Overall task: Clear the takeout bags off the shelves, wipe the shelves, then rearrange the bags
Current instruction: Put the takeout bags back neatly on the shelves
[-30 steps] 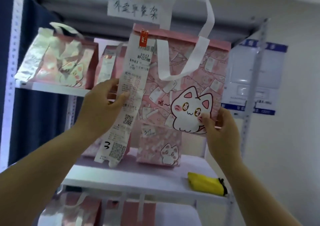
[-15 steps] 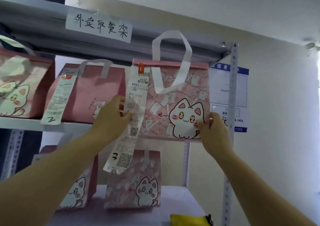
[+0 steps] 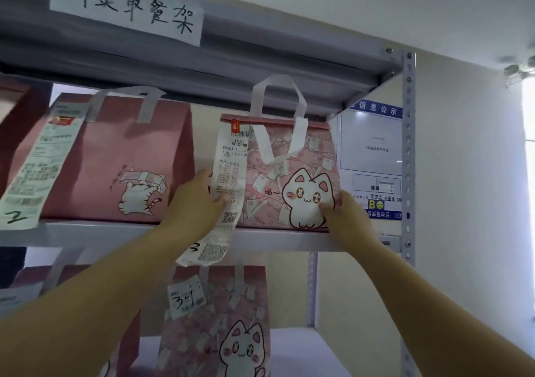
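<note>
Seemingly the rearranging is well under way: the left hand [image 3: 194, 203] and right hand [image 3: 347, 217] each grip a lower side of the cat bag [image 3: 289, 168], which stands on the upper shelf [image 3: 115, 233] just beside a second pink bag [image 3: 115, 159]. Letting go is probably what remains.

A pale grey metal rack fills the frame, its perforated upright [image 3: 408, 145] at the right. The top shelf [image 3: 231, 67] carries a handwritten paper sign [image 3: 124, 6] on its front edge. On the middle shelf [image 3: 115, 233] stand a plain pink bag [image 3: 115, 159] left of centre and a patterned cat bag [image 3: 318, 151] just beside it, right of centre, its base at the front edge. The lower shelf [image 3: 292, 347] holds a second patterned bag [image 3: 225, 318] at bottom centre.
</note>
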`<control>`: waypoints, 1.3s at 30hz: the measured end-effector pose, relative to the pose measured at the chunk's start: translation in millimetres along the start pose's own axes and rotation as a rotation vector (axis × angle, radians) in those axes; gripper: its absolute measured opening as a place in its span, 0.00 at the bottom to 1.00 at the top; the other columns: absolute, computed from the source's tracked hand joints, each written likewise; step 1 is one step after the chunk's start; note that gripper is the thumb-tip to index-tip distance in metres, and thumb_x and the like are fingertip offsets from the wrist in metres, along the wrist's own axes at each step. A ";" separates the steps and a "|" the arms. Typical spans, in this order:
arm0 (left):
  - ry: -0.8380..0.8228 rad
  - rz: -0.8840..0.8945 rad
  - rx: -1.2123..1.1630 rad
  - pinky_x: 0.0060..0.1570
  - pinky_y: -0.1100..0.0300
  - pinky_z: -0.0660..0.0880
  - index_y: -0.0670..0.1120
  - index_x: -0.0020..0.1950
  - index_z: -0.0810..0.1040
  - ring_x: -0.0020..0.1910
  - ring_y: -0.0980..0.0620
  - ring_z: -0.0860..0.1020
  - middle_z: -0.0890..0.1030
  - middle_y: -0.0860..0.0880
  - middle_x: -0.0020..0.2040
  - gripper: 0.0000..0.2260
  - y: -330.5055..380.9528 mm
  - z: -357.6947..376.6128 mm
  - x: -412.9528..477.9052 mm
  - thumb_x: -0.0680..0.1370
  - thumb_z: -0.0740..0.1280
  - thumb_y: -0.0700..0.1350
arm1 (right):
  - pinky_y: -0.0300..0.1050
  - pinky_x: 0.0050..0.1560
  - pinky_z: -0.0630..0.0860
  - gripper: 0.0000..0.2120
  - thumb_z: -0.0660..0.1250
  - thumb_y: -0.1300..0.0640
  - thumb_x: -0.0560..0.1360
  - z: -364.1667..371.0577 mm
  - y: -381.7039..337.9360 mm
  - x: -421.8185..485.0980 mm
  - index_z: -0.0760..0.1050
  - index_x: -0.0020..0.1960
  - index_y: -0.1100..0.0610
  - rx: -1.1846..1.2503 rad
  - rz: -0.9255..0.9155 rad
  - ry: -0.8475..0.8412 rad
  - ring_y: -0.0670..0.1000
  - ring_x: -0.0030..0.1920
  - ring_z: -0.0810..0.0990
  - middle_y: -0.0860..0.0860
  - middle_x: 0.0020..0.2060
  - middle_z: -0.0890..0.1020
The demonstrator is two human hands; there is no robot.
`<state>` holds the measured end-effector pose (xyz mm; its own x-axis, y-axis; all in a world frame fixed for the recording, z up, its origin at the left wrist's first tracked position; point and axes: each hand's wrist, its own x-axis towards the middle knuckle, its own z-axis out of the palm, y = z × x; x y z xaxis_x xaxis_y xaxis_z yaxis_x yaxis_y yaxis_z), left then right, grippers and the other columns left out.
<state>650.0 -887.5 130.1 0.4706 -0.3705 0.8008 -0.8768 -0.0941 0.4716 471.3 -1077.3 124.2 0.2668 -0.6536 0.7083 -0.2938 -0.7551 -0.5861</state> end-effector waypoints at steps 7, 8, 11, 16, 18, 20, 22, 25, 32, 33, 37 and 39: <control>-0.006 -0.016 -0.007 0.34 0.64 0.70 0.49 0.68 0.67 0.44 0.54 0.76 0.79 0.51 0.57 0.22 -5.6 -0.4 0.3 0.75 0.68 0.47 | 0.40 0.34 0.64 0.13 0.62 0.48 0.76 3.7 2.3 4.0 0.70 0.56 0.55 0.057 0.072 0.024 0.51 0.45 0.73 0.51 0.49 0.77; -0.002 -0.015 -0.009 0.38 0.61 0.73 0.49 0.68 0.67 0.46 0.53 0.76 0.79 0.51 0.58 0.23 -4.4 -2.6 -0.7 0.75 0.68 0.48 | 0.40 0.37 0.66 0.16 0.64 0.47 0.76 1.6 2.2 2.5 0.70 0.58 0.55 0.085 0.078 0.043 0.51 0.47 0.74 0.51 0.51 0.77; 0.020 -0.013 0.007 0.48 0.51 0.77 0.47 0.67 0.68 0.51 0.50 0.77 0.77 0.50 0.59 0.23 1.7 -12.5 -5.4 0.74 0.69 0.49 | 0.43 0.51 0.68 0.26 0.65 0.47 0.75 -9.8 1.6 -7.3 0.65 0.68 0.57 0.110 0.039 0.139 0.53 0.58 0.73 0.53 0.60 0.75; 0.113 0.057 0.007 0.47 0.56 0.76 0.47 0.62 0.72 0.48 0.52 0.76 0.76 0.51 0.51 0.20 17.3 -29.3 -24.6 0.73 0.71 0.51 | 0.42 0.55 0.68 0.21 0.65 0.50 0.76 -34.0 -7.1 -35.1 0.68 0.66 0.55 0.153 -0.092 0.207 0.48 0.58 0.73 0.50 0.59 0.75; 0.136 0.068 0.022 0.45 0.61 0.71 0.47 0.61 0.73 0.47 0.53 0.76 0.76 0.52 0.50 0.19 24.8 -35.4 -37.7 0.73 0.70 0.51 | 0.42 0.54 0.69 0.18 0.66 0.52 0.76 -44.1 -13.2 -50.8 0.70 0.63 0.55 0.189 -0.137 0.198 0.48 0.55 0.74 0.49 0.57 0.76; 0.147 0.069 0.029 0.44 0.64 0.68 0.47 0.60 0.74 0.47 0.53 0.76 0.76 0.52 0.50 0.18 32.1 -41.8 -54.4 0.73 0.70 0.51 | 0.42 0.52 0.71 0.12 0.66 0.52 0.75 -52.9 -18.1 -68.5 0.71 0.57 0.53 0.240 -0.184 0.180 0.48 0.52 0.76 0.47 0.52 0.77; 0.152 0.070 0.012 0.42 0.68 0.67 0.48 0.58 0.74 0.46 0.54 0.76 0.77 0.52 0.49 0.16 38.8 -48.1 -76.1 0.73 0.70 0.50 | 0.37 0.49 0.71 0.08 0.66 0.53 0.75 -58.9 -21.1 -87.8 0.70 0.53 0.50 0.281 -0.215 0.157 0.46 0.49 0.77 0.45 0.49 0.77; 0.147 0.053 -0.016 0.38 0.70 0.67 0.50 0.54 0.74 0.45 0.59 0.75 0.76 0.54 0.47 0.12 46.9 -57.6 -114.0 0.73 0.70 0.49 | 0.28 0.41 0.69 0.06 0.67 0.55 0.75 -60.6 -24.0 -117.8 0.73 0.52 0.51 0.341 -0.240 0.113 0.38 0.45 0.76 0.43 0.45 0.78; 0.031 -0.084 0.040 0.40 0.70 0.68 0.48 0.53 0.75 0.45 0.57 0.75 0.77 0.51 0.48 0.11 34.8 -78.2 -197.1 0.73 0.70 0.48 | 0.23 0.41 0.69 0.04 0.67 0.58 0.75 -40.0 -32.8 -189.3 0.74 0.47 0.51 0.473 -0.236 -0.080 0.37 0.41 0.76 0.41 0.41 0.78; 0.015 -0.115 0.047 0.40 0.69 0.69 0.49 0.52 0.75 0.45 0.57 0.76 0.77 0.51 0.48 0.11 29.1 -82.6 -207.2 0.73 0.70 0.49 | 0.24 0.40 0.70 0.04 0.67 0.58 0.74 -35.3 -34.6 -198.3 0.74 0.47 0.50 0.483 -0.230 -0.117 0.38 0.41 0.76 0.41 0.41 0.78; -0.011 -0.223 0.070 0.40 0.67 0.70 0.50 0.51 0.76 0.45 0.56 0.77 0.79 0.52 0.47 0.10 2.3 -101.4 -242.9 0.73 0.71 0.50 | 0.31 0.41 0.73 0.03 0.68 0.57 0.74 -13.6 -44.0 -225.9 0.75 0.46 0.50 0.495 -0.219 -0.281 0.41 0.42 0.78 0.42 0.40 0.80; -0.008 -0.282 0.062 0.40 0.64 0.72 0.50 0.50 0.77 0.44 0.56 0.78 0.79 0.53 0.45 0.09 -13.0 -110.9 -258.0 0.72 0.71 0.50 | 0.33 0.40 0.73 0.03 0.68 0.56 0.74 -1.4 -49.4 -236.6 0.75 0.45 0.49 0.494 -0.232 -0.345 0.40 0.41 0.78 0.42 0.40 0.80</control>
<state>551.1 -688.2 -41.7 0.6964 -0.3285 0.6380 -0.7156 -0.2508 0.6520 421.4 -885.2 -13.8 0.5764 -0.3875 0.7195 0.2420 -0.7600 -0.6032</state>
